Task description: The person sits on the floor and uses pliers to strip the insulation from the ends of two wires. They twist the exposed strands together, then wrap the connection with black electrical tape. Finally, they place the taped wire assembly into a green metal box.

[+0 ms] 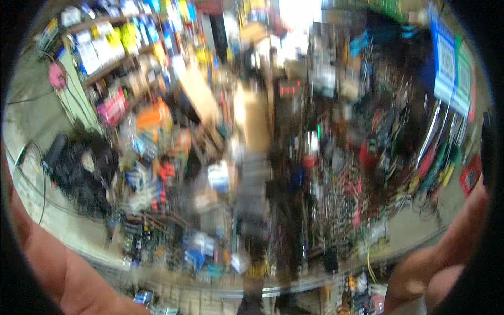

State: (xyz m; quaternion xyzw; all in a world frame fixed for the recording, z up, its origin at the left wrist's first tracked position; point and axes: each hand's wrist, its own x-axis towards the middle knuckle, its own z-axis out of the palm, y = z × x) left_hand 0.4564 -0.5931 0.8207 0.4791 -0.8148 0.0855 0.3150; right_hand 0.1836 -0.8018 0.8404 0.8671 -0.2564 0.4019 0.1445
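Observation:
My left hand (71, 281) is very close at the lower left rim, large and cut off by the picture's edge. My right hand (441, 265) comes in at the lower right, one finger reaching up along the rim and others bent below it. The fingertips of both hands run out past the dark edge, so what they touch or hold is hidden. A narrow dark object (488, 149) stands at the right rim, just above the raised finger; its kind cannot be made out. Neither hand touches any of the goods beyond.
The crowded shop-like space is smeared by motion. Shelves of colourful packages (113, 44) stand at the upper left, black bags (84, 163) below them. Blue and green printed sheets (451, 68) hang at the upper right. A shiny curved edge (273, 291) crosses the bottom, and thin cables (39, 157) trail at left.

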